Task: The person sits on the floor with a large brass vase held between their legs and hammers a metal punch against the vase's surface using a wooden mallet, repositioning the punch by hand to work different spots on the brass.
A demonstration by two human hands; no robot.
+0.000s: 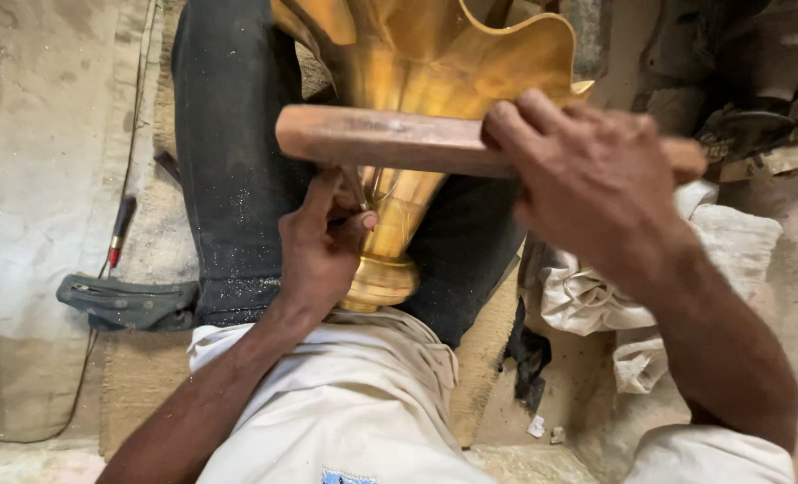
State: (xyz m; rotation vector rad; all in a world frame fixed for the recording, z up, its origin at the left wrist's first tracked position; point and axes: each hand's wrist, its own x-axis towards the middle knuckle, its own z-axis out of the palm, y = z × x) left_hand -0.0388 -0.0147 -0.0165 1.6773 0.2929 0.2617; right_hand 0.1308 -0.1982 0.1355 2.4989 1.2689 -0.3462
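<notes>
A brass vase (417, 108) with a wavy flared rim lies between my legs, its narrow foot pointing toward me. My left hand (323, 242) pinches a thin metal punch (356, 188) against the vase's neck. My right hand (591, 184) grips a long wooden block (381, 139), held crosswise above the punch's top end. Dark trousers (228, 152) flecked with metal dust lie to either side of the vase.
A grey sandal (125, 300) and a red-tipped tool (119, 235) lie on the floor at left, near a thin cable. Crumpled white cloth (596, 300) sits at right. A woven mat (148, 242) is under my legs. Dark clutter fills the upper right.
</notes>
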